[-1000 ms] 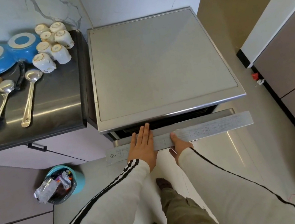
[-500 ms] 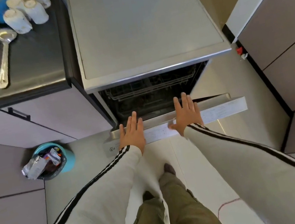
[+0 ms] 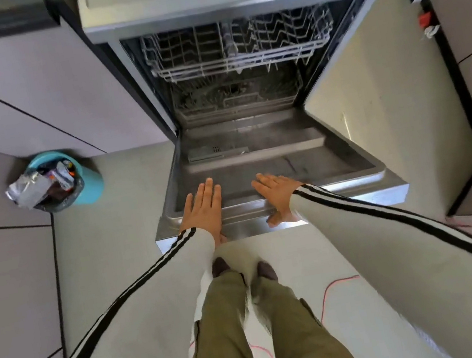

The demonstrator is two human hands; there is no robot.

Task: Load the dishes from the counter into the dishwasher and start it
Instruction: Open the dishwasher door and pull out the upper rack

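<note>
- the person is wearing a pale grey long-sleeved top, with black stripes running along the left sleeve (image 3: pixel 125 308) and the right sleeve (image 3: pixel 395 229) to the cuffs.
- olive-green trousers (image 3: pixel 250 340) are covering both legs.
- dark footwear (image 3: pixel 220 266) is showing below the hems.

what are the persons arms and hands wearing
The left sleeve and right sleeve are long, off-white, with black stripes running down to the cuffs. The left hand and right hand are bare: no gloves, rings or watch visible.

I can read no text, label, brand or number on my open dishwasher door (image 3: pixel 289 166).
</note>
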